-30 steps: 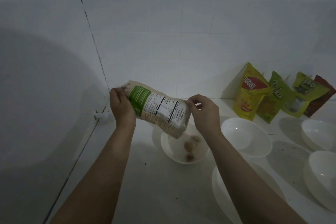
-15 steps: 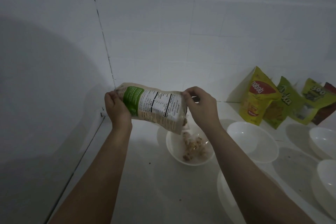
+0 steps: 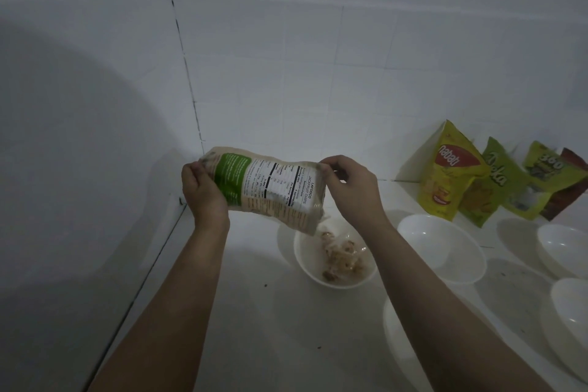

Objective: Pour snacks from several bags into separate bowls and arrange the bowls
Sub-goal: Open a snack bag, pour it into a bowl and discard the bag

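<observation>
Both hands hold a beige and green jackfruit chips bag (image 3: 270, 189) sideways above the counter, its open mouth tilted down to the right. My left hand (image 3: 203, 191) grips the closed end, and my right hand (image 3: 350, 188) pinches the top corner of the open end. Pale brown chips (image 3: 342, 256) are falling into the small white bowl (image 3: 305, 261) right below the mouth. An empty white bowl (image 3: 442, 245) stands just to its right.
Several unopened snack bags lean against the tiled wall at the back right: a yellow one (image 3: 448, 178), a green one (image 3: 490, 188), another green one (image 3: 541, 184) and a dark red one (image 3: 569, 184). More empty white bowls (image 3: 563, 248) (image 3: 572, 309) (image 3: 401, 337) stand at the right. The wall corner (image 3: 191, 99) is close on the left.
The bag has swung from steeply tilted to nearly level, and the bowl beneath went from a few chips to a loose heap. My view has shifted slightly left.
</observation>
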A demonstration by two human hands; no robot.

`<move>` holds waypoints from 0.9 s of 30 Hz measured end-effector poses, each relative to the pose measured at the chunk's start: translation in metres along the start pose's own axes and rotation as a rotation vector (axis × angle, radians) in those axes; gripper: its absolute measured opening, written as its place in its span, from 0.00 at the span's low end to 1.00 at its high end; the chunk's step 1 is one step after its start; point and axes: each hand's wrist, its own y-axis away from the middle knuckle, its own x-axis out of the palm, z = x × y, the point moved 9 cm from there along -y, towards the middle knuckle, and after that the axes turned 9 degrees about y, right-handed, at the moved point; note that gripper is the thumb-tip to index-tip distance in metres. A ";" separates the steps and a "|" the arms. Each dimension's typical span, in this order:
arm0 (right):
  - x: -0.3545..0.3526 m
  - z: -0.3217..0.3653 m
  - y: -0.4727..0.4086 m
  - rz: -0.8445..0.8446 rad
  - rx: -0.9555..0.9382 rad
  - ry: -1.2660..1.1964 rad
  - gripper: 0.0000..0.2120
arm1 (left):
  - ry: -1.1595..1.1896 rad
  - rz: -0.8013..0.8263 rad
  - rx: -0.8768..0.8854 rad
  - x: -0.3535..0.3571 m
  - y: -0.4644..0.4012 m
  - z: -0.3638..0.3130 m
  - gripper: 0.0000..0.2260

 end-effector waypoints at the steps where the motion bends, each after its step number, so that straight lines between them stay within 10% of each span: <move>1: 0.001 0.002 0.000 0.007 -0.006 0.000 0.07 | 0.007 -0.004 -0.005 -0.003 -0.001 -0.001 0.14; 27: -0.016 0.020 0.008 -0.058 -0.020 -0.033 0.09 | 0.146 0.046 -0.045 -0.008 0.020 -0.016 0.14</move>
